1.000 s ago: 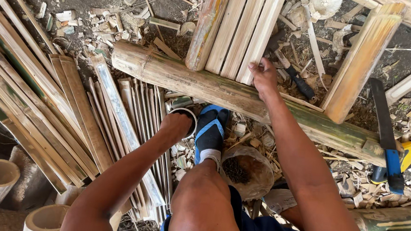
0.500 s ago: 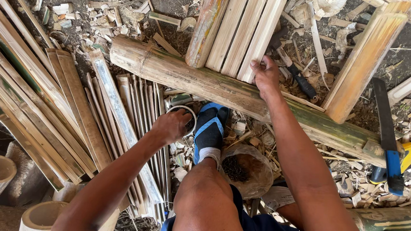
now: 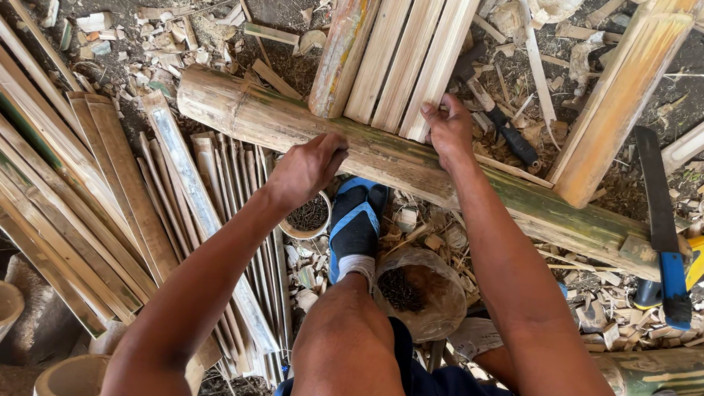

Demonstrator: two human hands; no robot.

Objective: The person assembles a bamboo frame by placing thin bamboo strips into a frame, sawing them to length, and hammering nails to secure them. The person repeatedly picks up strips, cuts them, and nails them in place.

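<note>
Two hands at work | right hand (image 3: 450, 128) fingers curled, pinching a split slat (image 3: 442, 57) | left hand (image 3: 308, 169) loosely closed, resting on the bamboo log (image 3: 274, 119), grip unclear | machete (image 3: 662, 225) lies right | foot (image 3: 356, 224) below log

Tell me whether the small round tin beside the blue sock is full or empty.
Partly filled: the small round tin holds dark small pieces, apparently nails, below its rim; the left hand covers its top edge.

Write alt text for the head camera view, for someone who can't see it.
A person's left hand and right hand rest on a thick round bamboo pole lying across the littered ground, with pale split bamboo slats leaning on it. A blue-and-black sock-clad foot braces below; a blue-handled blade lies at right.
</note>
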